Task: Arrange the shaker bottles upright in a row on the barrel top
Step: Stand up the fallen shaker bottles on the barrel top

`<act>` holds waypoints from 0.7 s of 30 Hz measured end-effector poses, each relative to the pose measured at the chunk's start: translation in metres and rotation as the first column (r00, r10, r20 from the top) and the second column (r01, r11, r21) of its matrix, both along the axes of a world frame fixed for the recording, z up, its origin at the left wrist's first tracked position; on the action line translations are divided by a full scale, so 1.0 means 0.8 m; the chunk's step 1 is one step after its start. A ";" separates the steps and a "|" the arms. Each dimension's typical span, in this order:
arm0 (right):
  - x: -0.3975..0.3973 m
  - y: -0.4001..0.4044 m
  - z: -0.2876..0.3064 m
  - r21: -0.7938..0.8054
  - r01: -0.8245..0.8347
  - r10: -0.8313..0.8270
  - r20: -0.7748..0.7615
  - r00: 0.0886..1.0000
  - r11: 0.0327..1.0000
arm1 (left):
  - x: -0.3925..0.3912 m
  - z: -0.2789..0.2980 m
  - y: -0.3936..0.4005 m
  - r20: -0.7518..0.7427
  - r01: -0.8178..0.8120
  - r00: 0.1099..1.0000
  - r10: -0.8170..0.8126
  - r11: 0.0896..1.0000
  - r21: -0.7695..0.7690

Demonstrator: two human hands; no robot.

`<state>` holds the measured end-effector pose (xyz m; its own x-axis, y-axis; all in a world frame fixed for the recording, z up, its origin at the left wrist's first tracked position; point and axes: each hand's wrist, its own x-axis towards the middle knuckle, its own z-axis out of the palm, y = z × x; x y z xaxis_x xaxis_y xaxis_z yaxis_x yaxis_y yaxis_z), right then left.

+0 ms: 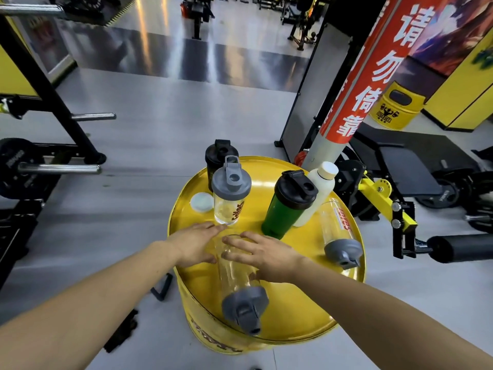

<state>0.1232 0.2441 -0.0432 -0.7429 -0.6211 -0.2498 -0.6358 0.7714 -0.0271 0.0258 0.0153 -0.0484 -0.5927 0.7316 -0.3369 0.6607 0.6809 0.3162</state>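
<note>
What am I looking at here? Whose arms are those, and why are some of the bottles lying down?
There is no robot here. The arms belong to a person wearing a camera on their head, so you see what they see, looking down at their own hands.

The big yellow round thing is a barrel, and its top is used like a table. Four bottles stand on it: a black one at the back, a clear one with a grey lid, a green one with a black lid and a white one. A small white lid lies loose.

Two clear bottles lie on their sides: one at the right edge and one in front. The left hand and right hand reach around the front one, with fingers open, probably to stand it up. Neither hand is lifting anything yet.
</note>
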 end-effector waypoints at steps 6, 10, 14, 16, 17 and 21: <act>0.031 0.008 0.002 -0.386 0.469 -0.440 0.168 0.882 0.794 | 0.009 0.019 -0.002 0.207 -0.144 0.972 0.108 0.975 0.168; 0.047 0.005 -0.004 -0.530 0.690 -0.622 0.340 0.705 0.493 | 0.031 0.040 0.013 0.392 -0.244 0.914 0.107 0.915 0.321; 0.064 0.003 0.003 -0.593 0.776 -0.722 0.441 0.534 0.212 | 0.061 0.047 0.038 0.556 -0.382 0.823 0.117 0.838 0.389; 0.075 0.003 -0.001 -0.592 0.790 -0.771 0.425 0.474 0.159 | 0.072 0.044 0.052 0.623 -0.450 0.772 0.123 0.799 0.400; 0.081 0.005 -0.003 -0.588 0.795 -0.780 0.424 0.460 0.149 | 0.077 0.042 0.058 0.637 -0.462 0.761 0.124 0.792 0.398; 0.096 0.018 -0.008 -0.570 0.810 -0.800 0.418 0.430 0.137 | 0.090 0.043 0.079 0.633 -0.469 0.761 0.141 0.794 0.387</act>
